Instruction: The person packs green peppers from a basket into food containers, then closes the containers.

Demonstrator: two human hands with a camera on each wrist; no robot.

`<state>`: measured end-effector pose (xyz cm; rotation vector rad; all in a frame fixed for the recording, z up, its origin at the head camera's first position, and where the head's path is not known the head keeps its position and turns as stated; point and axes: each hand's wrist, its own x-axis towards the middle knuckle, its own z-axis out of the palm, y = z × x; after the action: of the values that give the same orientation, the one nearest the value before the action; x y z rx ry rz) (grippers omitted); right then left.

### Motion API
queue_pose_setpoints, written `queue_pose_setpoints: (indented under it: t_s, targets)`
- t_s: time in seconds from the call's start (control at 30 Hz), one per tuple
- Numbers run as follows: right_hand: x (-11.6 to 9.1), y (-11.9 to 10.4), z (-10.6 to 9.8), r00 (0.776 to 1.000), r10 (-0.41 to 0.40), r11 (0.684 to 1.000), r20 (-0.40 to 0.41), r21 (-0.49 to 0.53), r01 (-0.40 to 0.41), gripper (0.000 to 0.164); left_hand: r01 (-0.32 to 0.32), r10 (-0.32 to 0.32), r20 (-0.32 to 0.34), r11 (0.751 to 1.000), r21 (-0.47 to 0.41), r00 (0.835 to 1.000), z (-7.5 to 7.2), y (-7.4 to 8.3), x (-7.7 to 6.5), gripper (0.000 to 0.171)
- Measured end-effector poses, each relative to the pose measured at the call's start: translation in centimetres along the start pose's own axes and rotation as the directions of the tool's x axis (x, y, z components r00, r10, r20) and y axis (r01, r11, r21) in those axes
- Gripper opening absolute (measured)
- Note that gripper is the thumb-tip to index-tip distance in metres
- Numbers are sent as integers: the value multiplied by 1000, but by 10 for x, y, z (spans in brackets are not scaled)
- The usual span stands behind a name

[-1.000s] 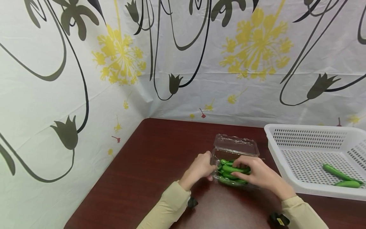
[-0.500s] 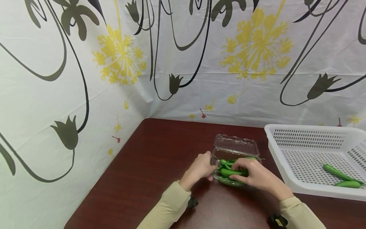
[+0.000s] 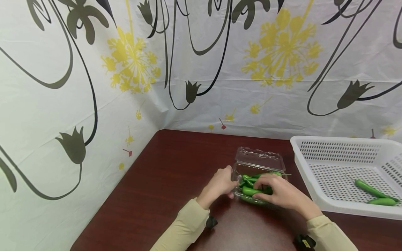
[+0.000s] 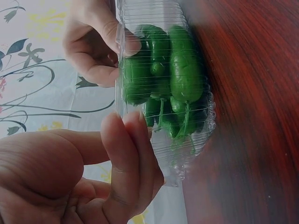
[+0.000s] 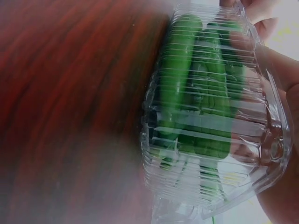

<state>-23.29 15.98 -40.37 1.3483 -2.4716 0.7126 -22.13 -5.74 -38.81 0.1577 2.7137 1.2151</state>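
Observation:
A clear plastic clamshell box (image 3: 260, 159) with its lid raised stands on the table, holding several long green chili peppers (image 3: 249, 191). My left hand (image 3: 220, 183) pinches the box at its left end, fingertips at the rim in the left wrist view. Over the box, my right hand (image 3: 279, 191) reaches in from the right, thumb and fingers curled about a green chili pepper. Through the ribbed wall in the right wrist view, other chili peppers (image 5: 180, 70) lie side by side. The right fingertips are partly hidden among the peppers.
A white perforated basket (image 3: 314, 195) stands to the right of the box, with two green chili peppers (image 3: 370, 189) inside. The dark red wooden table (image 3: 176, 167) meets a patterned white sheet (image 3: 194, 62) at the back and left.
My right hand has shifted slightly left and lower within the box. A pepper now shows along the back of the box, its stem over the right rim. The left hand stays still.

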Motion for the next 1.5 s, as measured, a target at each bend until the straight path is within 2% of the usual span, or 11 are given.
queue_pose_setpoints:
  t_s: [0.27, 0.67, 0.9, 1.13, 1.37, 1.5]
  targets:
    - [-1, 3, 0, 1000, -22, 999, 14, 26, 21, 14, -16, 16, -12, 1000, -2, 1000, 1, -1, 1, 19]
    - [-3, 6, -2, 1000, 4, 1000, 26, 28, -5, 13, -10, 10, -10, 1000, -6, 1000, 1, 0, 1, 19]
    - [-3, 5, -11, 999, 26, 1000, -19, 18, -26, 17, -2, 2, -9, 1000, -11, 1000, 1, 0, 1, 18]
    - [-4, 6, -25, 995, 2, 1000, -105, -21, -4, 26, -6, 6, -9, 1000, -17, 1000, 2, 0, 0, 18]
    - [-6, 6, -42, 991, 33, 999, -129, -19, -35, 34, -11, 10, -13, 1000, -18, 1000, 2, 0, 1, 19]
    - [-7, 7, -50, 989, 16, 1000, -149, -14, -19, 36, -10, 10, -10, 1000, -23, 1000, 2, 0, 1, 18]
